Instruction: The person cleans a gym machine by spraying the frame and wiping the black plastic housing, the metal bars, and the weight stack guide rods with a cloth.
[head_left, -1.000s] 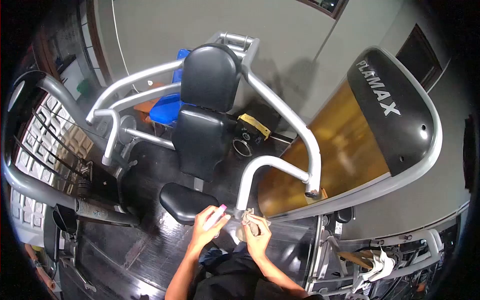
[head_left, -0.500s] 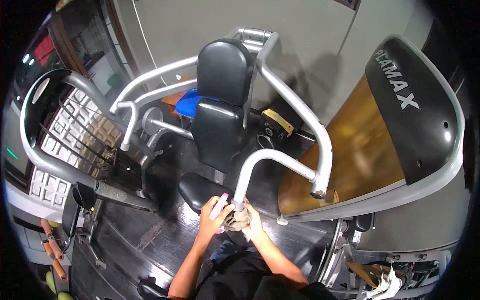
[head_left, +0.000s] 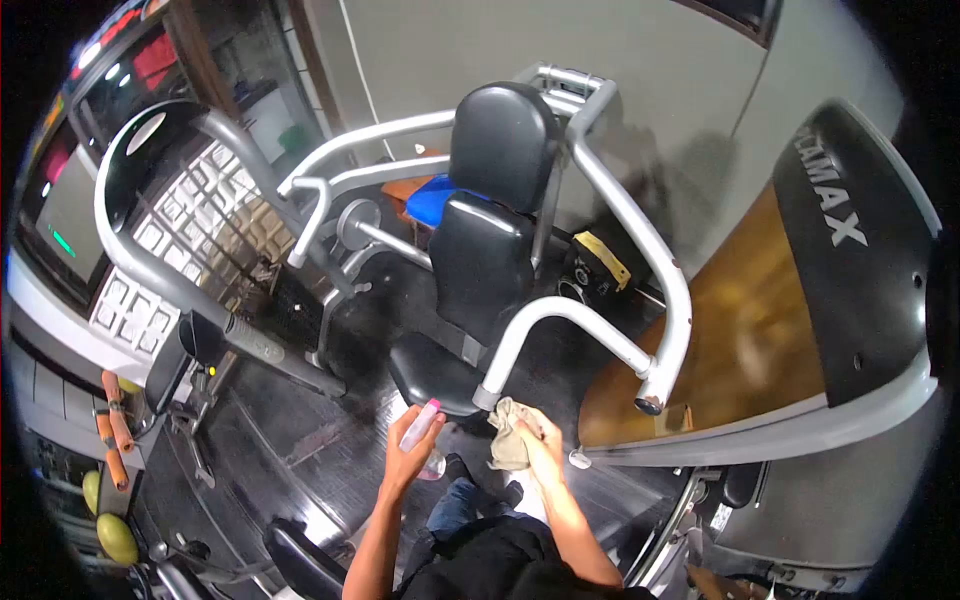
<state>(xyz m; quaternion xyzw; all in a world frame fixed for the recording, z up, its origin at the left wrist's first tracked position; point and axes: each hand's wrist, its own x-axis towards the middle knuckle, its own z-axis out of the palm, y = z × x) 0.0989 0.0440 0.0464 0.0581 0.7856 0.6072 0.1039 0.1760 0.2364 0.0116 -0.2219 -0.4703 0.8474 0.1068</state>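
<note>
My left hand is wrapped round a clear spray bottle with a pink top, just below the black seat pad. In my right hand is a crumpled beige cloth. The cloth hangs by the lower end of the machine's curved white handle, and its top edge is close to the grey end collar. Between my two hands there is a gap. The black backrest stands upright behind the seat.
A weight-stack housing with a brown panel rises on the right. At the left are another machine's grey frame, orange-handled items and a green ball. A black bag with a yellow strip lies behind the handle.
My hands have moved apart, and my right hand has drawn the cloth off the handle's end to the right. The view has turned, so the machine appears farther right.
</note>
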